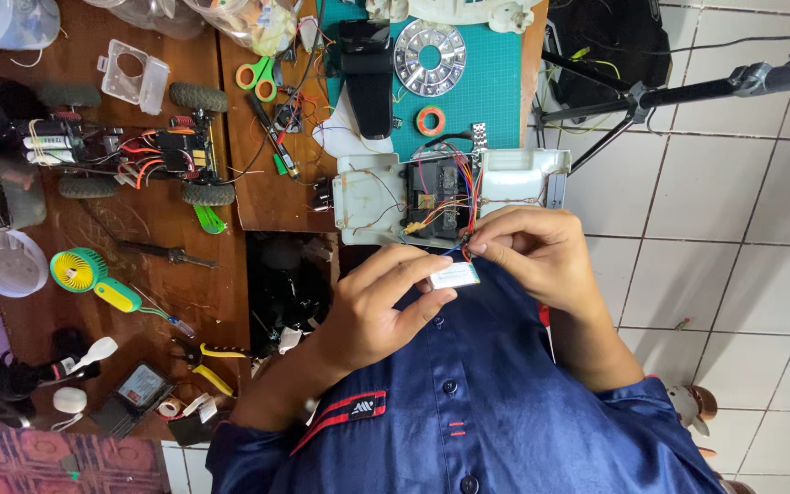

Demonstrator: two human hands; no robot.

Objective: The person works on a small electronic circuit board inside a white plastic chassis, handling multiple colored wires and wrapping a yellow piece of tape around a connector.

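— What is seen around the work?

— White floor tiles are seen on one side, and a cluttered brown wooden workbench on the other, partly covered by a green cutting mat. A stripped radio-controlled car chassis with black tyres and red and orange wiring is laid on the bench, with a green and yellow handheld fan, green-handled scissors and yellow-handled pliers spread about it. A black tripod leg is seen over the tiles.

— And what is being handled?

— An opened white plastic casing with a dark circuit board and coloured wires is set at the bench edge, just beyond the hands. A small flat silver battery pack is pinched by the thumb and fingers of the left hand, just below the casing. The thin wires running from the pack up to the board are gripped between the closed fingertips of the right hand, which is touching the pack's upper corner.
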